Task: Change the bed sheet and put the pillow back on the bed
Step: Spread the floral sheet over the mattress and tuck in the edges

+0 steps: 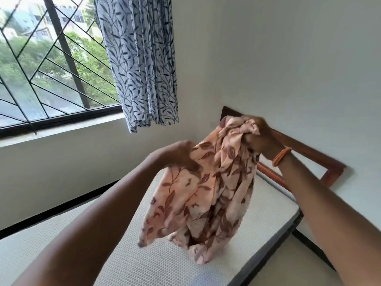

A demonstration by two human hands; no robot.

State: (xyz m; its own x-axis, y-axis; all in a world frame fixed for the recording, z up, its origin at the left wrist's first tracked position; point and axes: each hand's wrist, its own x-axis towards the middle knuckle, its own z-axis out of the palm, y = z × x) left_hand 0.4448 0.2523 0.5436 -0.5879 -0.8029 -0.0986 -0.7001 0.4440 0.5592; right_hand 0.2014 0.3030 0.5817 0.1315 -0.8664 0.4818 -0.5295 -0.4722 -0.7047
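Both hands are gripping the sheet at frame centre, above the bare mattress: left hand pinching an edge, right hand bunching the top. Soft, light, floppy; corners look best to hold.

Your right hand grips a bunched end of the peach leaf-print bed sheet, raised high. Your left hand pinches its edge lower down. Sheet hangs gathered, its bottom touching the bare white mattress. Wooden headboard against the wall behind. Patterned curtain beside the barred window.
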